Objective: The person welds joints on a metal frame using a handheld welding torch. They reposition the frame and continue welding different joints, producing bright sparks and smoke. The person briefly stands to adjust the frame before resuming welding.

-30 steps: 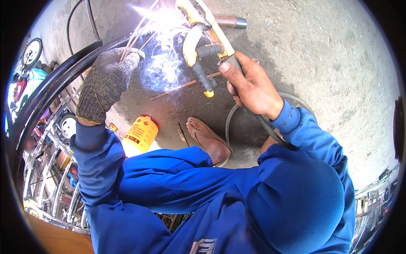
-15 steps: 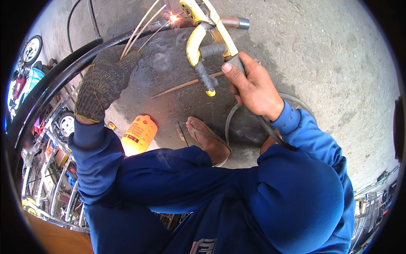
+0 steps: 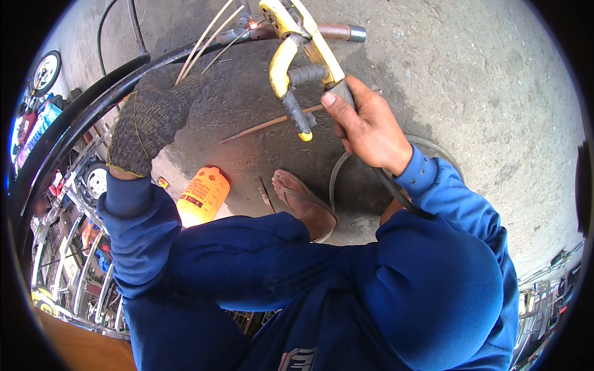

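Observation:
My right hand (image 3: 374, 130) is bare and wrapped round the grey grip of a yellow electrode holder (image 3: 317, 52). The holder's jaw end points away from me, beside a small glowing spot (image 3: 253, 25) on a metal pipe (image 3: 334, 32) at the top. My left hand (image 3: 151, 123) wears a dark knitted glove and is closed round pale welding rods (image 3: 207, 44), which stick out toward the pipe. A thinner rod (image 3: 224, 53) also runs from near the glove to the pipe. The glove hides the left fingers.
A long black curved tube (image 3: 80, 117) sweeps along the left. On the concrete floor are an orange bottle (image 3: 205, 193) and a loose thin rod (image 3: 255, 128). The holder's cable (image 3: 391, 187) loops by my sandalled foot (image 3: 306, 207). Metal frames (image 3: 68, 278) and wheels (image 3: 46, 73) stand at far left.
The bright sparking at the pipe has shrunk to a small orange glow. The electrode holder and my right hand have shifted slightly left. My left hand has moved slightly left.

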The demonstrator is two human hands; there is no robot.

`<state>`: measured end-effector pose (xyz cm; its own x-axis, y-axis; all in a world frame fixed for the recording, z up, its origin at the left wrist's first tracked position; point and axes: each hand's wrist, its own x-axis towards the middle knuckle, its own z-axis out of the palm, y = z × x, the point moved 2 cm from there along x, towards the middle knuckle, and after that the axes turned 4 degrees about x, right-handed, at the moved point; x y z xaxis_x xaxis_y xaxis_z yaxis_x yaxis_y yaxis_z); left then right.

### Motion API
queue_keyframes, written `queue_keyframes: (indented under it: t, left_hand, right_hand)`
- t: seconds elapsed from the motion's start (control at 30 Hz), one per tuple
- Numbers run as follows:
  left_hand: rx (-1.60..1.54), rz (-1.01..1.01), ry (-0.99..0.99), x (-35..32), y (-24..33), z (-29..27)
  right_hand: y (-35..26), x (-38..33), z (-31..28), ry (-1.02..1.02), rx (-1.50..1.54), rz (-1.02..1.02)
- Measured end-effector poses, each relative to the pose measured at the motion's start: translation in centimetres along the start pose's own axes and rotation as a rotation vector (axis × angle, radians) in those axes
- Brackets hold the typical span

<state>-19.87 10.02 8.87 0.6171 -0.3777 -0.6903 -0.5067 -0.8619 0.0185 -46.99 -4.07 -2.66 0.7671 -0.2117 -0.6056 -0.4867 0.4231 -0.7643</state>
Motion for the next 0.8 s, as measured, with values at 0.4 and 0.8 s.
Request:
queue_keyframes:
  t: [0.4,0.8]
  left_hand:
    - [0.057,0.211,-0.05,-0.8,3.4,-0.4]
    - [0.02,-0.08,-0.03,-0.4,2.6,-0.1]
  right_hand:
    - [0.2,0.0,0.3,-0.009,0.065,0.002]
    - [0.5,0.1,0.6,0.016,0.017,-0.023]
